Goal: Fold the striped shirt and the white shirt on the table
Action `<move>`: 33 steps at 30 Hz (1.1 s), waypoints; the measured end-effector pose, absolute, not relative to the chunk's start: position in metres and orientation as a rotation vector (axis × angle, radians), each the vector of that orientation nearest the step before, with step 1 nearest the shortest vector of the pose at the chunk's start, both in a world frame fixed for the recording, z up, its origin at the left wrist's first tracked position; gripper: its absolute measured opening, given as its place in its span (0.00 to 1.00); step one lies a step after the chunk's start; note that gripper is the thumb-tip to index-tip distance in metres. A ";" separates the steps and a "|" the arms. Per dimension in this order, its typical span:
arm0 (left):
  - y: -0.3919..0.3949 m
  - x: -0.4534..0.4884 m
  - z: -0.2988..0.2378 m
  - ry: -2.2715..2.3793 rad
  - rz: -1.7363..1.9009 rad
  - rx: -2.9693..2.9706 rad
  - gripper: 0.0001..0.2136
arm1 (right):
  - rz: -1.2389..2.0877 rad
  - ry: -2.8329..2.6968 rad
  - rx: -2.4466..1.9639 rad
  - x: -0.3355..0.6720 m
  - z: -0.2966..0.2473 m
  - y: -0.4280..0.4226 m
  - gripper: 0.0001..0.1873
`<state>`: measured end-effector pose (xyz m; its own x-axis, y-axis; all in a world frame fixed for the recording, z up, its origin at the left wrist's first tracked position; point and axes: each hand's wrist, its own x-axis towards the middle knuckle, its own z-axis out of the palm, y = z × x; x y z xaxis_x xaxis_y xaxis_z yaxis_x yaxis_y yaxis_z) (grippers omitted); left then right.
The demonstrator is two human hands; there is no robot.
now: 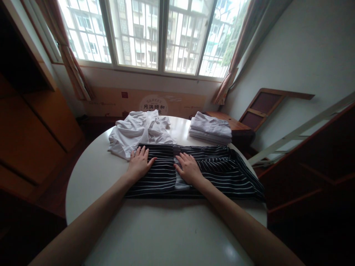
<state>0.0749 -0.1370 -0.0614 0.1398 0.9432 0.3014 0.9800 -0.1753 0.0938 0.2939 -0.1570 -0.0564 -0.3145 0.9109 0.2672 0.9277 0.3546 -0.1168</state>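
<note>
Bare forearms [93, 218] reach over a round white table [166, 231] to a black-and-white striped garment [222, 181] lying flat across its middle, one end at the table's right edge. Both the left hand [139, 162] and right hand [189, 169] press on it palm-down, fingers spread, gripping nothing. Beyond, toward the far edge, lie a crumpled white garment [138, 130], left, and a folded white clothes stack [210, 128], right.

The garment [161, 177] lies across the worktop [97, 192], with the left hand [139, 162] on its left part and the right hand [189, 169] near its middle. Just behind the garment's left part sits a cloth heap [141, 127]; behind its right part, a clothes stack [210, 129]. Well beyond the garment stands the window [137, 37]; well to its left, a cabinet [33, 142].
</note>
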 end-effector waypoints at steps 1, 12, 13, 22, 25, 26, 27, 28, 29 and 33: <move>-0.139 0.076 -0.059 -1.923 -0.469 -2.269 0.29 | -0.090 -2.335 -1.640 0.294 -0.056 -0.157 0.24; -0.182 0.112 -0.049 -1.166 -0.541 -3.003 0.30 | -0.086 -2.347 -1.654 0.296 -0.057 -0.157 0.24; -0.183 0.114 -0.051 -1.166 -0.535 -3.012 0.30 | -0.085 -2.349 -1.656 0.296 -0.057 -0.157 0.24; -0.193 0.129 -0.044 -1.052 -0.818 -2.987 0.11 | -0.084 -2.325 -1.650 0.295 -0.058 -0.157 0.24; -0.198 0.135 -0.043 -0.907 -0.791 -3.123 0.06 | -0.084 -2.325 -1.642 0.295 -0.058 -0.158 0.24; -0.199 0.136 -0.043 -0.872 -0.793 -3.155 0.08 | -0.085 -2.328 -1.639 0.295 -0.057 -0.158 0.24; -0.200 0.137 -0.044 -0.849 -0.809 -3.170 0.09 | -0.084 -2.331 -1.639 0.295 -0.057 -0.158 0.24; -0.201 0.138 -0.044 -0.834 -0.828 -3.173 0.09 | -0.084 -2.333 -1.642 0.295 -0.057 -0.158 0.24; -0.202 0.138 -0.045 -0.824 -0.847 -3.166 0.09 | -0.083 -2.335 -1.645 0.296 -0.057 -0.158 0.24; -0.204 0.140 -0.046 -0.774 -0.869 -3.152 0.08 | -0.088 -2.337 -1.654 0.296 -0.057 -0.158 0.24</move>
